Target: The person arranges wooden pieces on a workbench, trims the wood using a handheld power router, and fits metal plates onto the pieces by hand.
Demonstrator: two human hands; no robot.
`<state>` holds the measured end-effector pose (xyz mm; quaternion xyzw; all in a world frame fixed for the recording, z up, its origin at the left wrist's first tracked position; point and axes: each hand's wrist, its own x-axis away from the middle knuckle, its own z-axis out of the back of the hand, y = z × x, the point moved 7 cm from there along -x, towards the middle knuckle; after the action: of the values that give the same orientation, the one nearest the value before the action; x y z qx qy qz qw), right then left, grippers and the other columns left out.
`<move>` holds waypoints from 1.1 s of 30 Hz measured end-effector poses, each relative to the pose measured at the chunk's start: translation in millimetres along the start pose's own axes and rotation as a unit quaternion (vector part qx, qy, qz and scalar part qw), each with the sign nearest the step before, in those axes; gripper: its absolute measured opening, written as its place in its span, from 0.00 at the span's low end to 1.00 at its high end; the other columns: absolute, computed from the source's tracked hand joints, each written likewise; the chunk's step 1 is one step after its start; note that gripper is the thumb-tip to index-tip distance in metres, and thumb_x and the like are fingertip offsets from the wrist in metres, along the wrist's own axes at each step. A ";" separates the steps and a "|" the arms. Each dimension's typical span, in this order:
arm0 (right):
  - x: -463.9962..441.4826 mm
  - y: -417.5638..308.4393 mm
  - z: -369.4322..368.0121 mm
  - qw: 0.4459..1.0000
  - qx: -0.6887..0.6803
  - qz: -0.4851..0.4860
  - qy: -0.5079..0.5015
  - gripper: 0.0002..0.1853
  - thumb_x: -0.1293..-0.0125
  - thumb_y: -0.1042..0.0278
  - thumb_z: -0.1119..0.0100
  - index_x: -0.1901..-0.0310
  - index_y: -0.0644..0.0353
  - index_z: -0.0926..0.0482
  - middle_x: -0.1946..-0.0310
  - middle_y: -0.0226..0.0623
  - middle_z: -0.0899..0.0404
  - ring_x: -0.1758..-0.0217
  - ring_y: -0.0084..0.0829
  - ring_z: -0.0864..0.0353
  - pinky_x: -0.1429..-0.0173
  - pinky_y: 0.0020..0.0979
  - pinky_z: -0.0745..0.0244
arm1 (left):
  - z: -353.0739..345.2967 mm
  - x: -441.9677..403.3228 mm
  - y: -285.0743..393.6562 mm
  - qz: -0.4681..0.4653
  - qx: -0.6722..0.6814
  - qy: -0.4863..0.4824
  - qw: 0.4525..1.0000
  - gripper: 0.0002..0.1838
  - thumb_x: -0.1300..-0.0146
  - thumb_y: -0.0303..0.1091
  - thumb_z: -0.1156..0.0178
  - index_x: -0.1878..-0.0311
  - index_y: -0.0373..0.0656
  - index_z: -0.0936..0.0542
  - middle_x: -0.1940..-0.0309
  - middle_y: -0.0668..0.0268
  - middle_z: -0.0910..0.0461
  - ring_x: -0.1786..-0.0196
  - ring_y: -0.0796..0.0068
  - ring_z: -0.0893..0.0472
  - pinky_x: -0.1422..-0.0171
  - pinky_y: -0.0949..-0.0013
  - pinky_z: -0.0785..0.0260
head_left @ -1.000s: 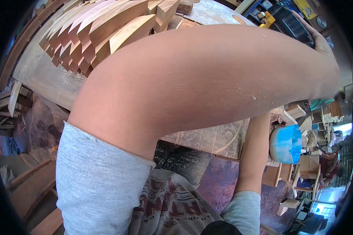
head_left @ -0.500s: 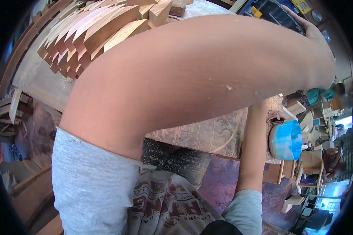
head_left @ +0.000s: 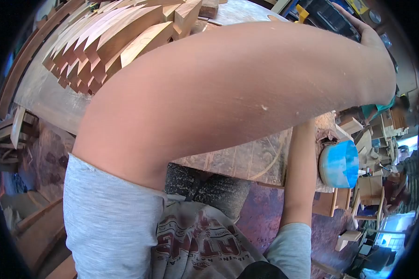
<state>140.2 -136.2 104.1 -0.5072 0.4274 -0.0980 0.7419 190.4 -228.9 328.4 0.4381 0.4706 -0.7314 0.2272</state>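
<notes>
My left arm stretches across the whole view to the upper right, where my left hand (head_left: 368,36) lies at the edge of a dark ribbed plastic object (head_left: 333,21), a finger running along its far side. The hand looks closed on that edge; I cannot make out the object's exact kind. A small yellow part (head_left: 302,14) sits beside it. My right forearm rises from below and passes behind the left arm, which hides the right hand. Nearest to that forearm are the wooden worktable (head_left: 233,162) and a blue-and-white round container (head_left: 340,165).
Stacked, shaped wooden pieces (head_left: 102,42) with pointed ends lie at the upper left of the table. A brown cloth (head_left: 327,136) is by the container. Wooden chair parts (head_left: 370,190) stand on the right, with other people in the background. Timber (head_left: 37,223) leans at the lower left.
The dark plastic object and my left hand have shifted very slightly, and more of the yellow part shows. My left arm sits marginally lower. The view has moved a little.
</notes>
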 end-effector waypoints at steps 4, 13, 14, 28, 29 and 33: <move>2.4 0.7 -1.3 1.000 -0.001 -0.002 0.000 0.22 0.36 0.69 0.31 0.41 0.62 0.18 0.47 0.36 0.15 0.46 0.32 0.15 0.43 0.38 0.20 | 0.9 2.2 -1.9 -0.001 0.001 0.000 1.000 0.25 0.50 0.32 0.29 0.46 0.40 0.17 0.53 0.57 0.15 0.48 0.47 0.15 0.44 0.50 0.21; 6.4 0.5 -5.1 1.000 -0.002 -0.004 -0.002 0.21 0.36 0.68 0.31 0.41 0.62 0.18 0.48 0.35 0.15 0.47 0.32 0.15 0.44 0.38 0.20 | 1.2 6.0 -6.6 0.004 0.000 0.014 1.000 0.24 0.51 0.32 0.29 0.47 0.40 0.17 0.54 0.58 0.15 0.49 0.48 0.15 0.45 0.51 0.21; 9.5 -2.6 -7.0 1.000 -0.002 -0.005 -0.004 0.21 0.36 0.68 0.31 0.41 0.62 0.18 0.48 0.35 0.15 0.47 0.32 0.15 0.44 0.38 0.20 | 1.8 6.8 -7.3 0.003 -0.001 0.017 1.000 0.24 0.51 0.32 0.29 0.47 0.40 0.17 0.54 0.58 0.15 0.49 0.48 0.14 0.45 0.51 0.21; -13.5 15.0 10.4 0.991 0.124 0.055 0.012 0.25 0.44 0.69 0.22 0.44 0.63 0.17 0.52 0.35 0.13 0.51 0.30 0.13 0.45 0.35 0.18 | 116.1 217.0 0.1 0.291 0.087 0.011 0.953 0.20 0.44 0.24 0.35 0.46 0.38 0.20 0.49 0.56 0.18 0.44 0.64 0.18 0.42 0.62 0.25; -13.1 4.1 0.5 1.000 -0.001 -0.002 0.008 0.27 0.48 0.70 0.18 0.46 0.64 0.16 0.53 0.34 0.12 0.53 0.29 0.12 0.46 0.33 0.17 | 118.0 253.7 -1.2 0.382 0.043 -0.004 0.923 0.17 0.41 0.24 0.36 0.47 0.37 0.20 0.52 0.57 0.19 0.45 0.63 0.18 0.39 0.62 0.26; -14.6 8.9 0.8 1.000 -0.013 0.005 -0.008 0.29 0.51 0.73 0.17 0.45 0.64 0.17 0.53 0.35 0.12 0.52 0.30 0.12 0.45 0.33 0.17 | 107.7 353.7 2.9 0.558 0.018 -0.108 0.822 0.24 0.35 0.31 0.37 0.36 0.35 0.22 0.37 0.51 0.19 0.32 0.52 0.21 0.25 0.55 0.31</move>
<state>129.2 -123.1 104.5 -0.5151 0.4251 -0.0846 0.7395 -34.8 -297.5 43.3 0.5482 0.1048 -0.5305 0.6381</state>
